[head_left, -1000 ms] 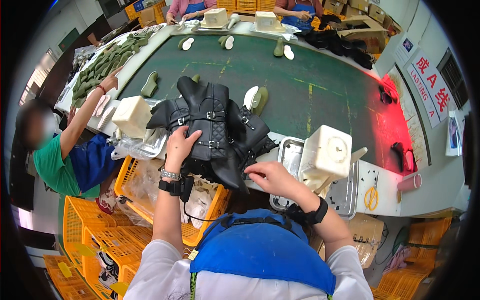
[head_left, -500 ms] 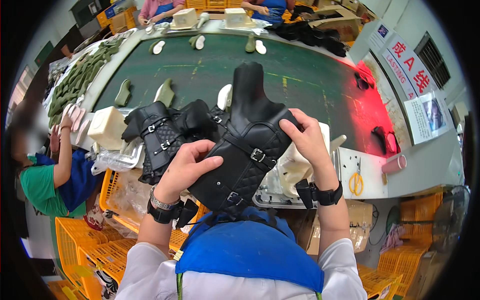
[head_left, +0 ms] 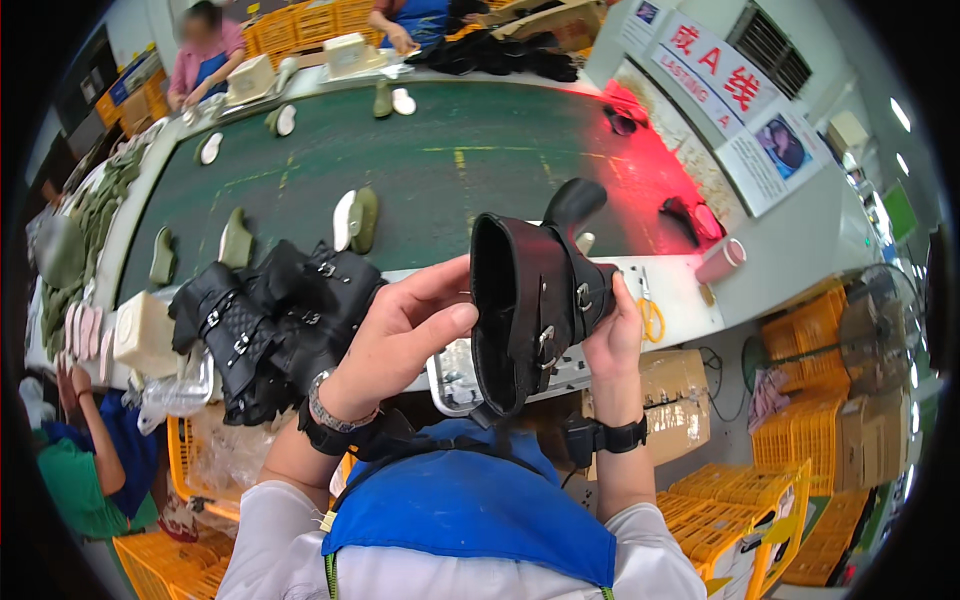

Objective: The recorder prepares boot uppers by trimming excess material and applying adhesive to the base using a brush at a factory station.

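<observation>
A black boot upper [head_left: 540,315] with quilting, straps and silver buckles is held up in front of me. Its wide shaft opening faces left toward me, and the dark inside shows. My left hand [head_left: 400,330] is at the opening's left edge, thumb against the rim and fingers passing partly behind it. My right hand [head_left: 613,335] grips the far right side by the buckled straps, its fingers partly hidden. Left of my hands lies a pile of similar black boot uppers [head_left: 275,325]. A metal tray [head_left: 450,385] with small dark bits sits below the held upper.
Green shoe parts with pale soles, one pair [head_left: 357,220] nearest, lie on the dark green belt [head_left: 400,165]. Orange-handled scissors [head_left: 651,318] and a pink cup [head_left: 722,260] are at right. Orange crates [head_left: 730,510] stand below. A person in green [head_left: 80,470] works at left; others work across the belt.
The boot upper has been turned from side-on until its opening faces left, and it has shifted right. My right hand has gone lower along its side. The head view has swung right.
</observation>
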`<control>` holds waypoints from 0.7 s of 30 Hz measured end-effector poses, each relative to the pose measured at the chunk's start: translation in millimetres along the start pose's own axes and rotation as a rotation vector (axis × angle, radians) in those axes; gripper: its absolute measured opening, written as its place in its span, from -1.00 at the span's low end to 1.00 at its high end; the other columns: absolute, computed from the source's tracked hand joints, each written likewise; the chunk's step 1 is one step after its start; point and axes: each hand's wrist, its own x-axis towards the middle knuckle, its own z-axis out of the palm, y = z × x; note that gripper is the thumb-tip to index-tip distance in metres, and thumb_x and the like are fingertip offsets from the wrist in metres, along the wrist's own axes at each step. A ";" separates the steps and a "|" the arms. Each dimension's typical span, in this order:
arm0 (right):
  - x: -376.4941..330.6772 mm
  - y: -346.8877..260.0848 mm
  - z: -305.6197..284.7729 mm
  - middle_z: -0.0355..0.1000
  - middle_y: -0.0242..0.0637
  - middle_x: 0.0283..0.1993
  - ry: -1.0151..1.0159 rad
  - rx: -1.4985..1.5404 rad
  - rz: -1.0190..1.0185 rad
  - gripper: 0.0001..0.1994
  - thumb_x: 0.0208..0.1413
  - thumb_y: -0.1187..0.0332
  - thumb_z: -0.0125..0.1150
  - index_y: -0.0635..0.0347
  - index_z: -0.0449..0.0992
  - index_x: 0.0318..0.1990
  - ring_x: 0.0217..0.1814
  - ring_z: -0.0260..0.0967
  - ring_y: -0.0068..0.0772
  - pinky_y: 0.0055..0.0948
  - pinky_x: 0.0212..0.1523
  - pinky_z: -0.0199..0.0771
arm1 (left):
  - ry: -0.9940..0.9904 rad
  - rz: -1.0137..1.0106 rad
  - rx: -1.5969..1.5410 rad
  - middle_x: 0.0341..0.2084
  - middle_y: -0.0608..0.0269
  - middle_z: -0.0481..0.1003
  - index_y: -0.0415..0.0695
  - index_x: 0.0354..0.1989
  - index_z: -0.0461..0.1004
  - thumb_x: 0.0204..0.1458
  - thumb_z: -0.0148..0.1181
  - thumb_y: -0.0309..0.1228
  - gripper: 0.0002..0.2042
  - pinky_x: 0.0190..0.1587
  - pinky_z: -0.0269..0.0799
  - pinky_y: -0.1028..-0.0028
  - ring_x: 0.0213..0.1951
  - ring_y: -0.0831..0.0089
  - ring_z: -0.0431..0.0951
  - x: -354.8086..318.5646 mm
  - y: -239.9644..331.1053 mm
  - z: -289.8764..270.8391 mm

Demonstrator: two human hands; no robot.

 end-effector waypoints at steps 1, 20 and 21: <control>-6.7 -5.5 -3.5 0.39 -0.23 -0.08 0.011 -0.007 -0.020 -0.66 0.16 0.21 -0.18 0.27 0.34 -0.07 -0.04 0.33 -0.36 -0.35 0.01 0.27 | -0.022 0.001 -0.011 -0.09 0.17 0.38 -0.29 0.13 0.13 0.03 0.01 -0.51 -0.55 -0.05 0.31 0.50 -0.09 0.53 0.38 5.8 2.2 7.4; -160.4 -65.1 -44.2 0.43 -0.25 -0.38 0.651 0.011 -0.120 -0.69 0.16 0.23 -0.19 0.22 0.39 -0.12 -0.44 0.40 -0.48 -0.54 -0.44 0.45 | -0.583 -0.081 0.195 -0.37 0.28 0.45 -0.31 -0.29 0.40 0.01 0.06 -0.50 -0.86 -0.19 0.33 0.59 -0.29 0.61 0.41 95.2 -22.9 132.1; -167.3 -63.2 -54.3 0.43 -0.25 -0.38 0.684 0.029 -0.136 -0.69 0.16 0.23 -0.19 0.22 0.39 -0.12 -0.44 0.40 -0.48 -0.54 -0.44 0.45 | -0.621 -0.114 0.223 -0.39 0.31 0.44 -0.31 -0.32 0.40 0.01 0.07 -0.49 -0.87 -0.24 0.34 0.61 -0.33 0.63 0.40 97.8 -27.9 136.3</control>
